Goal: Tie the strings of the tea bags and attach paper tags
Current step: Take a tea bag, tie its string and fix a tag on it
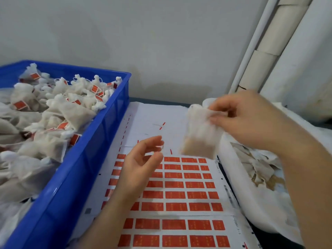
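At left, blue plastic crate [86, 159]: heaped with finished tea bags [71, 112], white mesh pouches gathered and tied at the neck, many carrying a small red tag [19, 105].

At centre, label sheet [179, 194]: lies flat on the desk [158, 101]. White backing, rows of red rectangular tags, upper rows already stripped. Yellowish print on each tag, too blurred to read. Barcode and a line of figures along the right margin, likewise unreadable.

At right, just beside the sheet, white sack [251, 203]: open, contains flat untied pouches [260, 169].

Raised above the sheet's upper right corner, right hand [251, 119]: pinches the top edge of one tea bag [199, 135] between thumb and fingertips. Hangs clear of the desk; motion-blurred, off-white, pale brown fill settled toward the bottom.

Over the sheet, left hand [142, 159]: palm up, fingers loosely curled toward the thumb, apart from the hanging bag. Cannot tell whether anything sits between the fingertips.
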A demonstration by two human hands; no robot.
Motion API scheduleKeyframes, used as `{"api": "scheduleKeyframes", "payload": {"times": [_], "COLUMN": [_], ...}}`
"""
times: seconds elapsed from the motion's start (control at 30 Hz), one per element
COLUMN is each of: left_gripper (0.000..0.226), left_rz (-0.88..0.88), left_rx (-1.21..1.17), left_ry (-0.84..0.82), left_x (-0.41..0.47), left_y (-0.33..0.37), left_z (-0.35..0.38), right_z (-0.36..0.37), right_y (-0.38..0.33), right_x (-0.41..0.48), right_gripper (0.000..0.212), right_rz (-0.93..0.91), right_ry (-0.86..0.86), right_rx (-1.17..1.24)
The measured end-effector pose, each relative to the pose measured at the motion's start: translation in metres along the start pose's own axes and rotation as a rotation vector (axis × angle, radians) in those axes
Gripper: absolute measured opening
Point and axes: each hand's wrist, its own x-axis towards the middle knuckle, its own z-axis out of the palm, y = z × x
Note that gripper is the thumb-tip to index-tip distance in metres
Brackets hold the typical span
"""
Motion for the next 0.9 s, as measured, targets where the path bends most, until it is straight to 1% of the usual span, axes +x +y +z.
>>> {"api": "scheduleKeyframes", "payload": {"times": [0.07, 0.1, 0.13, 0.17, 0.27, 0.33, 0.5, 0.57, 0.63, 0.7, 0.73, 0.8, 0.83, 0.9], "left_gripper": [0.061, 0.069, 0.07, 0.065, 0.029, 0.018, 0.011, 0.008, 0.011, 0.008, 0.011, 0.021, 0.022, 0.018], "left_rz": [0.036, 0.044, 0.053, 0.067, 0.13, 0.134, 0.133, 0.124, 0.113, 0.089, 0.075, 0.053, 0.06, 0.119], "left_rx": [-0.008, -0.022, -0.035, -0.039, -0.007, 0.005, 0.041, 0.044, 0.038, -0.009, -0.043, -0.086, -0.068, 0.047], "left_ry": [-0.072, -0.09, -0.082, -0.046, 0.1, 0.134, 0.12, 0.119, 0.1, 0.051, 0.027, -0.014, -0.012, 0.022], "left_x": [-0.001, -0.002, -0.002, -0.002, 0.002, 0.004, 0.002, 0.002, 0.002, 0.001, 0.001, 0.001, 0.0, -0.001], "left_y": [0.001, 0.001, 0.001, 0.001, 0.002, 0.001, 0.002, 0.001, 0.001, 0.003, 0.004, 0.004, 0.004, 0.004], "left_z": [-0.003, -0.004, -0.005, -0.006, -0.012, -0.013, -0.011, -0.007, -0.004, -0.002, -0.001, -0.001, 0.0, 0.001], "right_z": [0.037, 0.055, 0.07, 0.081, 0.099, 0.105, 0.12, 0.128, 0.135, 0.142, 0.143, 0.145, 0.146, 0.149], "right_y": [-0.008, -0.01, -0.01, -0.009, 0.001, 0.008, 0.021, 0.021, 0.015, 0.009, 0.008, 0.007, 0.007, 0.008], "right_x": [-0.009, -0.012, -0.014, -0.015, -0.013, -0.012, -0.018, -0.027, -0.033, -0.037, -0.037, -0.037, -0.037, -0.038], "right_gripper": [0.022, 0.022, 0.022, 0.023, 0.027, 0.031, 0.029, 0.027, 0.023, 0.028, 0.028, 0.022, 0.02, 0.018], "right_rz": [0.006, 0.014, 0.017, 0.021, 0.033, 0.025, 0.079, 0.047, -0.003, 0.001, 0.013, 0.036, 0.039, 0.023], "right_ry": [-0.066, -0.114, -0.155, -0.178, -0.163, -0.11, 0.037, 0.125, 0.152, 0.186, 0.219, 0.287, 0.315, 0.36], "right_rx": [0.021, 0.065, 0.107, 0.135, 0.219, 0.269, 0.319, 0.391, 0.47, 0.522, 0.535, 0.523, 0.494, 0.409]}}
